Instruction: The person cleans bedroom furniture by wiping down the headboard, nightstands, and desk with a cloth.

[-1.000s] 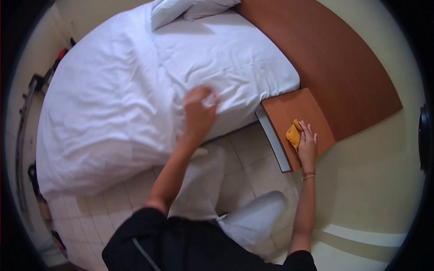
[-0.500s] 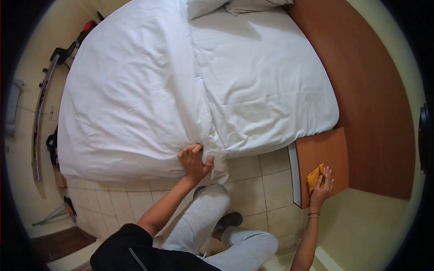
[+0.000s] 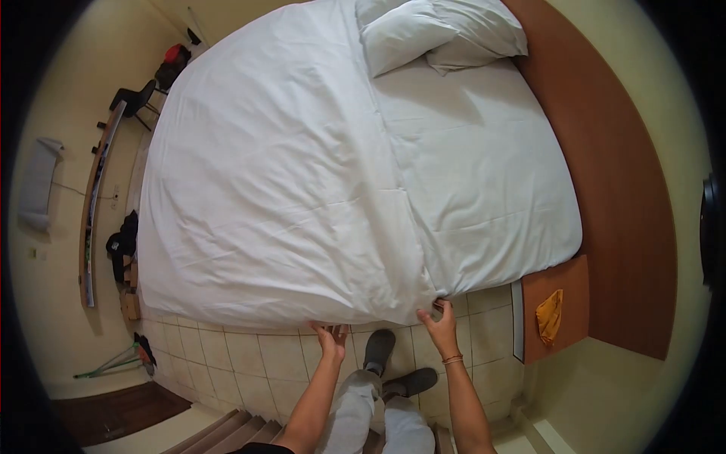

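Faced a broad, rumpled white duvet beyond left hand and right hand, a boxy wooden nightstand to their right. Held left spread, right curved, at the duvet's near edge; could not tell any right-hand pinch. Saw creased yellow cloth on top of the nightstand.

"What fills the middle of the frame?"
"A bed, with a wrinkled white cover spread over its left part and pale pillows at the top."
"And at the lower right?"
"A brown nightstand, a crumpled yellow cloth lying on it."
"Below the bed?"
"Tiled floor, with dark shoes on it at bottom centre."
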Tool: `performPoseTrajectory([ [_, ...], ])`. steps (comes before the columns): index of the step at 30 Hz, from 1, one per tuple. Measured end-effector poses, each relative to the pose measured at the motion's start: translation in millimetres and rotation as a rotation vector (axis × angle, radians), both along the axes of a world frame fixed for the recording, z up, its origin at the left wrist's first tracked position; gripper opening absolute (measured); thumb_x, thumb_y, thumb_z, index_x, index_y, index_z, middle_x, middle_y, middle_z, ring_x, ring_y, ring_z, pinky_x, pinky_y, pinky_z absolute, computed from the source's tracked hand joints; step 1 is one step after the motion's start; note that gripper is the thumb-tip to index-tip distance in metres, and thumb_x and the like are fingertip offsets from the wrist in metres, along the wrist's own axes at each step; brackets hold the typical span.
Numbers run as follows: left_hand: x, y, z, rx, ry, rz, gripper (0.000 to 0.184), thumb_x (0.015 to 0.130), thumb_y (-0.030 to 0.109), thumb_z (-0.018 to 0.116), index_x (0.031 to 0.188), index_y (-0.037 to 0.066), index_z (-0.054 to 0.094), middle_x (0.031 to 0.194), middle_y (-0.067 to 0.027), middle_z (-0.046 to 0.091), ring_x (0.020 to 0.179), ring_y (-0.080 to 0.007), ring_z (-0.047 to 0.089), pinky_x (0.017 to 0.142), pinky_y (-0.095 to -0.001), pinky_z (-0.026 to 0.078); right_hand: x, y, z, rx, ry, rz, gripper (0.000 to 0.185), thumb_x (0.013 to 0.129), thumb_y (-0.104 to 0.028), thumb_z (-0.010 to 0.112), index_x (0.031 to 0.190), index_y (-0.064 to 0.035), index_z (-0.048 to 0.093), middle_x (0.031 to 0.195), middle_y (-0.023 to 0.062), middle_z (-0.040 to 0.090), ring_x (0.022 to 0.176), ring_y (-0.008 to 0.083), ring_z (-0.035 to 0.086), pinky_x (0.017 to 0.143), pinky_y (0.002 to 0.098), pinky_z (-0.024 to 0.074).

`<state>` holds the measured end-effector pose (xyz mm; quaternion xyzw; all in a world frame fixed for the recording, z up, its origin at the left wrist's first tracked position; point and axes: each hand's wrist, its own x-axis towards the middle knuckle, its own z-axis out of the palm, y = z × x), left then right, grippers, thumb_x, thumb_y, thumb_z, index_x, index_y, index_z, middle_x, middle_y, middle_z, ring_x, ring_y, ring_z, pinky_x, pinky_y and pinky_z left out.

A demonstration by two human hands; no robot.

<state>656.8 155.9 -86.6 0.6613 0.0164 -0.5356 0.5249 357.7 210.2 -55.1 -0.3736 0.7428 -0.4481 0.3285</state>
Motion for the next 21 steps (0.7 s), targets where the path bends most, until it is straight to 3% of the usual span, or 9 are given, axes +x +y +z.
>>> performPoseTrajectory([
  [4, 26, 16, 17, -0.110, -0.201, -0.281, 0.068, 0.101, 0.063, 0.068, 0.131, 0.002, 0.061, 0.118, -0.0083, 0.070, 0.096, -0.0144, 0.067, 0.079, -0.0337, 0.057, 9, 26, 6, 0.216, -0.338, 0.080, 0.048, 0.103, -0.041, 0.075, 0.111, 0.0060, 0.071, 0.097, 0.0091, 0.075, 0.092, 0.0175, 0.065, 0.086, 0.0320, 0.0521],
  [5, 36, 26, 8, -0.046, -0.339, -0.234, 0.064, 0.104, 0.059, 0.066, 0.121, -0.003, 0.063, 0.097, -0.0053, 0.070, 0.076, -0.0136, 0.065, 0.069, -0.0324, 0.054, 12, 34, 9, 0.225, -0.385, 0.076, 0.046, 0.105, -0.039, 0.073, 0.110, 0.0058, 0.071, 0.096, 0.0071, 0.074, 0.089, 0.0157, 0.063, 0.083, 0.0311, 0.0516],
  [7, 47, 39, 9, -0.022, -0.457, -0.342, 0.061, 0.105, 0.057, 0.066, 0.114, -0.002, 0.065, 0.089, -0.0046, 0.068, 0.073, -0.0136, 0.063, 0.064, -0.0333, 0.053, 15, 39, 14, 0.218, -0.477, 0.063, 0.041, 0.108, -0.036, 0.068, 0.109, 0.0054, 0.071, 0.093, 0.0031, 0.072, 0.084, 0.0121, 0.059, 0.078, 0.0292, 0.0507],
  [10, 73, 63, -35, 0.153, -0.504, -0.452, 0.059, 0.105, 0.057, 0.065, 0.098, -0.001, 0.068, 0.076, -0.0043, 0.064, 0.064, -0.0154, 0.061, 0.056, -0.0331, 0.051, 16, 45, -23, 0.140, -0.485, -0.071, 0.037, 0.112, -0.032, 0.062, 0.107, 0.0037, 0.072, 0.090, -0.0028, 0.069, 0.081, 0.0094, 0.055, 0.076, 0.0271, 0.0494],
  [12, 54, 50, -43, 0.138, -0.533, -0.410, 0.061, 0.105, 0.059, 0.065, 0.091, 0.000, 0.067, 0.075, -0.0044, 0.064, 0.062, -0.0166, 0.060, 0.054, -0.0328, 0.050, 4, 50, -70, 0.224, -0.289, -0.089, 0.033, 0.109, -0.028, 0.064, 0.108, 0.0036, 0.071, 0.090, 0.0042, 0.069, 0.085, 0.0167, 0.062, 0.082, 0.0302, 0.0516],
  [14, 44, 42, -25, 0.286, -0.583, -0.294, 0.045, 0.105, 0.040, 0.069, 0.117, -0.003, 0.062, 0.113, -0.0177, 0.065, 0.098, -0.0250, 0.063, 0.082, -0.0411, 0.054, 7, 35, -76, 0.185, 0.011, -0.145, 0.029, 0.108, -0.026, 0.066, 0.109, 0.0023, 0.071, 0.093, 0.0090, 0.069, 0.090, 0.0217, 0.065, 0.085, 0.0333, 0.0523],
  [16, 41, 50, -34, 0.446, -0.763, -0.073, 0.047, 0.103, 0.027, 0.070, 0.136, -0.003, 0.054, 0.138, -0.0244, 0.056, 0.123, -0.0315, 0.058, 0.101, -0.0470, 0.050, 32, -13, -5, -0.058, 0.074, -0.303, 0.026, 0.105, -0.025, 0.069, 0.110, 0.0003, 0.071, 0.098, 0.0138, 0.069, 0.098, 0.0259, 0.065, 0.089, 0.0369, 0.0512],
  [19, 27, 48, 20, 0.021, -1.070, -0.201, 0.065, 0.098, 0.012, 0.068, 0.154, 0.003, 0.038, 0.156, -0.0261, 0.038, 0.143, -0.0409, 0.039, 0.118, -0.0537, 0.034, 49, -54, 42, -0.224, 0.297, -0.192, 0.019, 0.102, -0.020, 0.071, 0.112, -0.0042, 0.072, 0.103, 0.0146, 0.070, 0.103, 0.0289, 0.065, 0.095, 0.0402, 0.0485],
  [21, 18, 35, 39, -0.225, -1.295, -0.514, 0.064, 0.097, 0.011, 0.069, 0.154, 0.003, 0.039, 0.158, -0.0249, 0.038, 0.147, -0.0425, 0.037, 0.122, -0.0543, 0.031, 43, -62, 40, -0.191, 0.440, -0.063, 0.016, 0.101, -0.017, 0.071, 0.113, -0.0069, 0.073, 0.103, 0.0129, 0.070, 0.103, 0.0301, 0.064, 0.098, 0.0411, 0.0468],
])
